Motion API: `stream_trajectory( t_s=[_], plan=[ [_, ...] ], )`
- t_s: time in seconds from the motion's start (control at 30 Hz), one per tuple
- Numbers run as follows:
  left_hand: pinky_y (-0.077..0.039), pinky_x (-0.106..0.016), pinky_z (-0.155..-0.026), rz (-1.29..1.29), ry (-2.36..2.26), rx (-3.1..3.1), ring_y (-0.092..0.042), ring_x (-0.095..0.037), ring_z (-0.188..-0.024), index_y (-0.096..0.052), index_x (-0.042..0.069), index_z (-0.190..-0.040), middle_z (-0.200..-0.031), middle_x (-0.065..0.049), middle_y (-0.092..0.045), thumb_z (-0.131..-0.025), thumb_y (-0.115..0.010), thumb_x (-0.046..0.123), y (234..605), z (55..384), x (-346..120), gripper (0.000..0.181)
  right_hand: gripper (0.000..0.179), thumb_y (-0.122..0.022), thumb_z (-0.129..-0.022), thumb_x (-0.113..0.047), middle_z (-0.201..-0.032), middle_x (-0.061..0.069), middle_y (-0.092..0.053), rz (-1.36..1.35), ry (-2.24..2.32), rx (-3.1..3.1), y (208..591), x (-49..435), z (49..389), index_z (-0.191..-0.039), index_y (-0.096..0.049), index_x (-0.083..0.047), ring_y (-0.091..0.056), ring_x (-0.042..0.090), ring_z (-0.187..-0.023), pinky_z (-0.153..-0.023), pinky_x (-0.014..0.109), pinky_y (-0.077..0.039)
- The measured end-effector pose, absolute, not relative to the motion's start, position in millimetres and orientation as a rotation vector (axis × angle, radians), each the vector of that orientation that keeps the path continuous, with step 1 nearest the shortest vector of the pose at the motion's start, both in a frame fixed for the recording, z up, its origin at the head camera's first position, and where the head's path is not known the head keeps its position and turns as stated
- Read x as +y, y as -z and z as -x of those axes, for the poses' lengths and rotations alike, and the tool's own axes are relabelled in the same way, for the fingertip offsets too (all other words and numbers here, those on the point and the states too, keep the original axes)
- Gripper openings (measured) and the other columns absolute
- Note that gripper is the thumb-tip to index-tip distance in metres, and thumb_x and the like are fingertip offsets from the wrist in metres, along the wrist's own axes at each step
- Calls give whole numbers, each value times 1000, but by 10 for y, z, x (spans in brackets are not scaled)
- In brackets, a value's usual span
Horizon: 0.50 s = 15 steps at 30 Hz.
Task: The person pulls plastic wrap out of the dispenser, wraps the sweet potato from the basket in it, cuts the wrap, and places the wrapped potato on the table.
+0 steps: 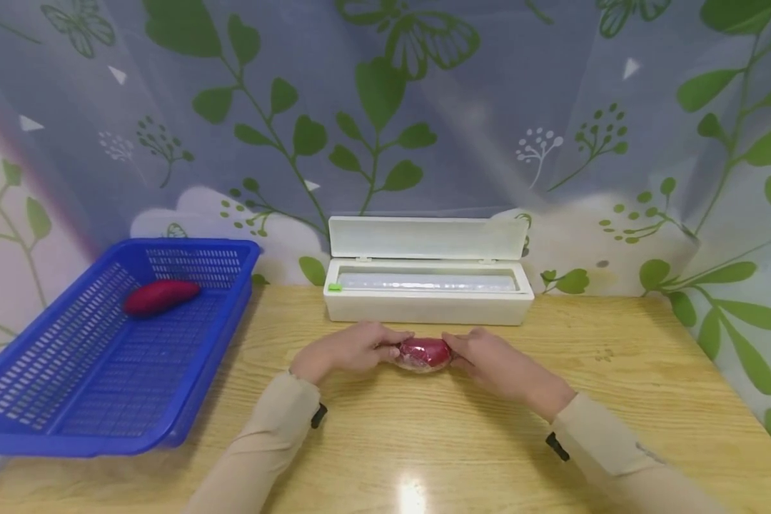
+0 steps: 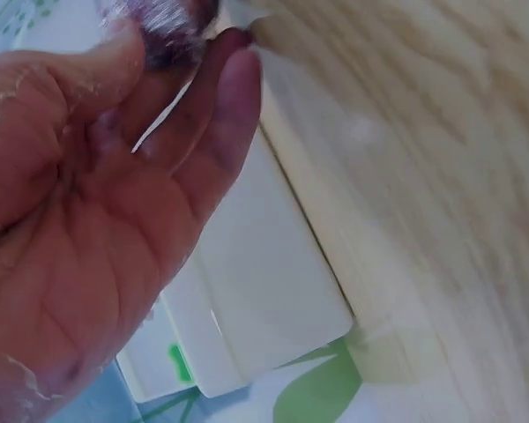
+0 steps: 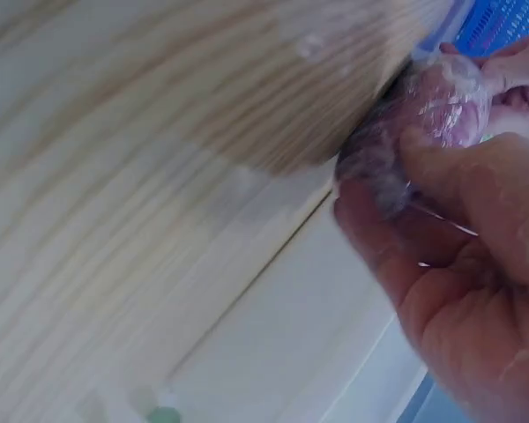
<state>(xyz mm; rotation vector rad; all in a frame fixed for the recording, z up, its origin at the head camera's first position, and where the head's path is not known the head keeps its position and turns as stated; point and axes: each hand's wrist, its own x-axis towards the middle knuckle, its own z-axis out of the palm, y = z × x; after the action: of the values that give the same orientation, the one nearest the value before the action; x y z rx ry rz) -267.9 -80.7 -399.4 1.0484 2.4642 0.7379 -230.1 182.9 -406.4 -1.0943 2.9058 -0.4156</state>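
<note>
A red-skinned sweet potato (image 1: 424,354) wrapped in shiny cling film is held over the wooden table, just in front of a white box. My left hand (image 1: 358,348) pinches its left end between thumb and fingers. At the opposite end, my right hand (image 1: 502,365) grips it the same way. Seen from the right wrist, the wrapped sweet potato (image 3: 445,106) shows wrinkled film bunched by the right thumb. Only its lower part appears at the top of the left wrist view, beyond the left hand (image 2: 97,220).
The white cling film box (image 1: 424,308) stands against the patterned backdrop, lid (image 1: 427,238) raised, a film roll (image 1: 427,282) inside and a green slider (image 1: 335,287) at its left. On the left, a blue plastic basket (image 1: 199,371) holds another red sweet potato (image 1: 160,296).
</note>
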Motion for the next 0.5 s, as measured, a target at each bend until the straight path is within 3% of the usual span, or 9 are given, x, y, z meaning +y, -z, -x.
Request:
stream_trajectory(
  t_s=[0.1,0.2,0.37,0.5],
  plan=[
    [-50,-26,-82,-1076,-726,2489,-51,-10,-74,-54,3,-146,-132,-14,-70,-103,-58,10,3985,2644,-792,44,41,-68,-95,0,-110,23,-75,1076,348,2893,4031,1814,2288,-134,-59,11,-74,31,-92,-82,37,-63],
    [-53,-24,-80,-1158,-713,2539,-59,-10,-77,-57,3,-143,-127,-12,-73,-100,-62,9,3985,2587,-775,43,38,-73,-91,-2,-103,17,-77,1050,389,2852,3990,1841,2314,-127,-66,7,-74,23,-88,-79,32,-63],
    [-59,-25,-89,-1251,-671,2644,-73,-13,-97,-64,2,-136,-127,-10,-73,-95,-68,4,3970,2502,-761,41,39,-81,-85,-13,-94,7,-76,1072,543,2758,3965,1899,2415,-120,-73,2,-66,8,-80,-72,20,-57],
    [-57,-19,-79,-1210,-662,2668,-69,-8,-88,-65,4,-134,-128,-9,-71,-94,-70,2,3949,2478,-749,40,41,-83,-84,-18,-92,4,-73,1059,577,2720,3991,1934,2473,-119,-74,1,-62,3,-78,-70,17,-54]
  ],
)
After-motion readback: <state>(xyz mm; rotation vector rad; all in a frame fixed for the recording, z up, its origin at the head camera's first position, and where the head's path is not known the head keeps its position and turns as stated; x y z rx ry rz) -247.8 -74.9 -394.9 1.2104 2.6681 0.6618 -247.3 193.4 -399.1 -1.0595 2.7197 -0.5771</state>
